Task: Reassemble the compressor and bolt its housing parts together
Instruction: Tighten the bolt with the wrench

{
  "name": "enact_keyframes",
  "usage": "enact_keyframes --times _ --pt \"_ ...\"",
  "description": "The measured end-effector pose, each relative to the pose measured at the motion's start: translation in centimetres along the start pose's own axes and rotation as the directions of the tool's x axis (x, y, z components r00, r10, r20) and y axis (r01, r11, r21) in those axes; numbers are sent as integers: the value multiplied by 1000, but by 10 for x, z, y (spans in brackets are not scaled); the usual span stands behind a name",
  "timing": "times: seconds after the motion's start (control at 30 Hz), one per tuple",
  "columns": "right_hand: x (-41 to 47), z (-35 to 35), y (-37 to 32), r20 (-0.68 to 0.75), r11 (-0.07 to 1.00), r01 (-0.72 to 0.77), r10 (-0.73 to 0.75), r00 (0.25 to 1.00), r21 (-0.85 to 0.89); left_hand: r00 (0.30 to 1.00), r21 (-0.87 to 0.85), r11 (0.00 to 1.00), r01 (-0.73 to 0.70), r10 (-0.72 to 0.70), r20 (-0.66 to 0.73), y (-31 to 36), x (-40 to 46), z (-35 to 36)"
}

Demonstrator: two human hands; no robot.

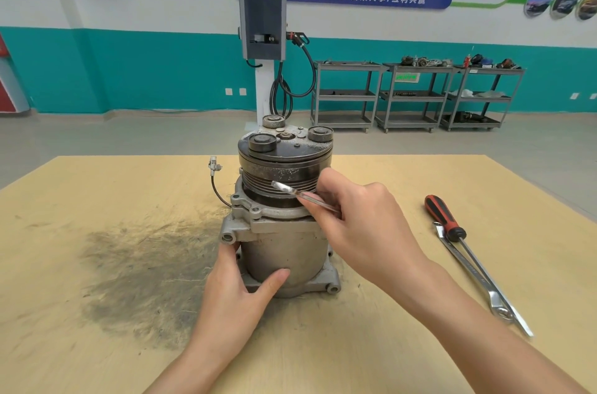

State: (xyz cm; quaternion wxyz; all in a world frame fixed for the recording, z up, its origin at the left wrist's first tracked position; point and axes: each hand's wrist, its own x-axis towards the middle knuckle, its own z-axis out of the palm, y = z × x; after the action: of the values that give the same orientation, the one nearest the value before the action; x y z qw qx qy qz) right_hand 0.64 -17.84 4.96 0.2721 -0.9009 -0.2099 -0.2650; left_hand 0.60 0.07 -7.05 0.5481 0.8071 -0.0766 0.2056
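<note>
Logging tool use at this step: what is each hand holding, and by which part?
Right hand pinches a long bolt by its lower shank. Left hand grips the compressor around its lower housing.

two bare forearms, no sleeves visible.
</note>
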Motion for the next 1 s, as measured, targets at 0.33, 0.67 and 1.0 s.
enact_keyframes --times 0.33,0.67,1.0 --pt "1 -2 -1 22 991 -74 72 997 113 1000 -10 1000 0 0 4 -1 1 0" --pt "2 -2 -3 30 999 -31 30 999 25 1000 -11 1000 0 0 -3 -2 0 1" --pt "4 -4 0 45 994 -79 76 996 76 1000 0 1000 -4 4 6 1 0 0"
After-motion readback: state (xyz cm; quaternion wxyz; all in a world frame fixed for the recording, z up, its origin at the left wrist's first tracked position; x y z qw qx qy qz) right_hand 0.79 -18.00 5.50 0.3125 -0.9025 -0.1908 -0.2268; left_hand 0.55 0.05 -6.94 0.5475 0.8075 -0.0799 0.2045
